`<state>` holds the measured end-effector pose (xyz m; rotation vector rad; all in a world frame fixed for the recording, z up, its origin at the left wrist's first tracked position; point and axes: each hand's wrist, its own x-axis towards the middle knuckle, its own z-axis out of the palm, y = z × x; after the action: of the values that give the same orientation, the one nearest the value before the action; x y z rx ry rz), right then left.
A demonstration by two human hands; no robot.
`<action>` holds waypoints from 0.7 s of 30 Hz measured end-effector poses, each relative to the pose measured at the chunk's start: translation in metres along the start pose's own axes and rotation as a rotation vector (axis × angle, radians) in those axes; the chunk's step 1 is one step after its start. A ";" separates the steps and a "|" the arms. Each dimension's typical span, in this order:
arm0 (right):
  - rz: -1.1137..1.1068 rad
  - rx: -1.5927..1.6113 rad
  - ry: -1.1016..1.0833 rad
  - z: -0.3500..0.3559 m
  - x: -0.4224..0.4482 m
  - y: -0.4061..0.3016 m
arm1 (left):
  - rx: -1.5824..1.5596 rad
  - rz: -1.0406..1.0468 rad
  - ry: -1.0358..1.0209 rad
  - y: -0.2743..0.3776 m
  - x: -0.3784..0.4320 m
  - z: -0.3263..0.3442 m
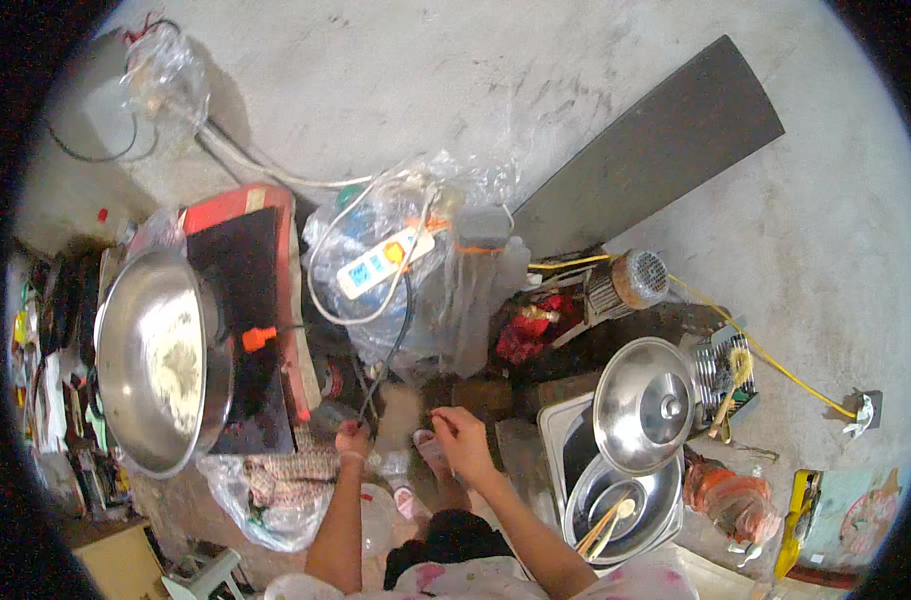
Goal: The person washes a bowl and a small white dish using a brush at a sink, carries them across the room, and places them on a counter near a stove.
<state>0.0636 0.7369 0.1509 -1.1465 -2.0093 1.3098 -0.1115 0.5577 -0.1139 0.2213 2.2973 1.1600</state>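
Observation:
My left hand (352, 441) is closed around a black cable (389, 358). This cable rises from my fist to the white power strip (384, 262), where an orange plug (395, 253) sits in a socket. My right hand (459, 442) is apart from the left, over the floor, its fingers bent together. Whether anything small is between those fingertips cannot be made out. Clear plastic sheeting (418, 330) hangs below and around the power strip. A second orange plug (257, 339) lies on a black panel (234, 255) to the left.
A large steel basin (152, 367) stands at left. At right, a steel lid (645, 405) leans over a metal bowl (613, 502) holding chopsticks and a spoon in a sink (553, 435). A cylindrical motor (626, 281) and yellow cable (785, 371) are near the wall.

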 end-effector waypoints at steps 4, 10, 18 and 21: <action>-0.002 0.055 -0.088 0.008 -0.047 0.000 | 0.005 0.065 0.025 -0.045 0.023 -0.038; 0.108 -0.182 -0.174 -0.030 -0.137 0.036 | 0.070 0.060 -0.111 0.007 -0.078 -0.021; 0.230 -0.362 -0.498 -0.032 -0.276 0.028 | 0.071 -0.049 -0.253 -0.098 -0.218 -0.107; 0.140 -0.298 -0.529 -0.023 -0.304 0.016 | 0.319 -0.013 -0.237 -0.123 -0.265 -0.157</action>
<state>0.2491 0.4950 0.1616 -1.1743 -2.6167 1.5438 0.0367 0.2734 -0.0295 0.4378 2.2536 0.7116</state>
